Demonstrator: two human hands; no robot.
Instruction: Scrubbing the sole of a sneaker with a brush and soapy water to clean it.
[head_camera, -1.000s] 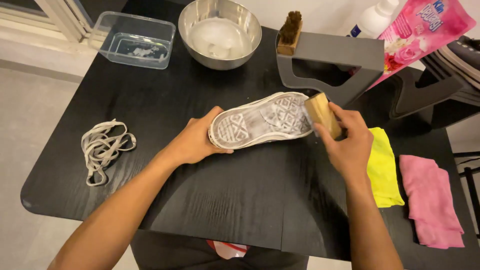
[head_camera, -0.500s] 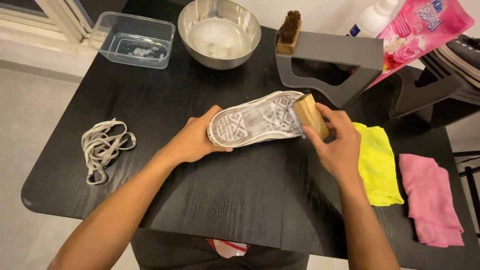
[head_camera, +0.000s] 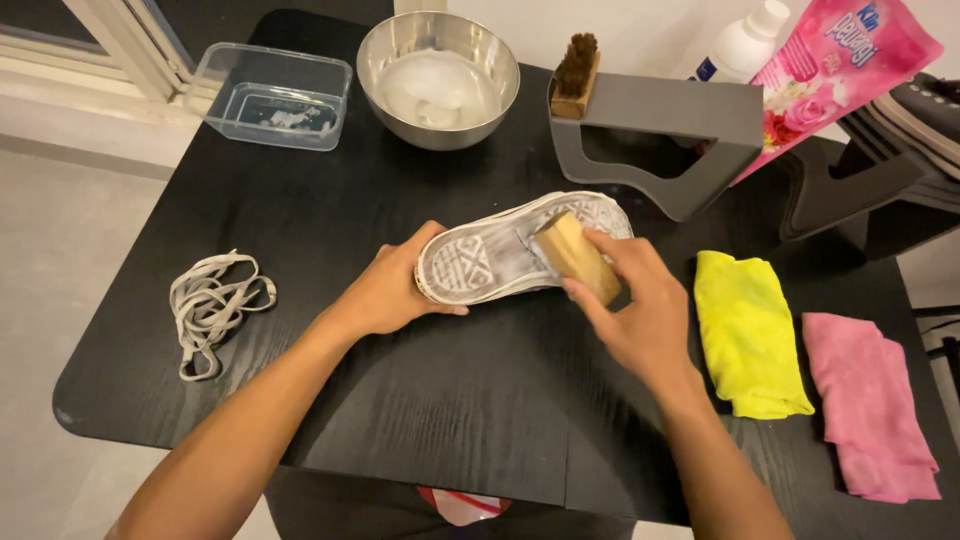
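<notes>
The shoe lies sole-up mid-tabletop, likely light, its wet rubber slippery, best gripped at the heel, where the left hand clamps it. The right hand holds a wooden brush on the sole. Far right stand a pink pouch and white bottle.

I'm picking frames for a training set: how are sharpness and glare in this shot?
Head view: the shoe sole and wooden brush look sharp; the steel bowl shows bright highlights on its rim; the black table reflects a soft sheen.
</notes>
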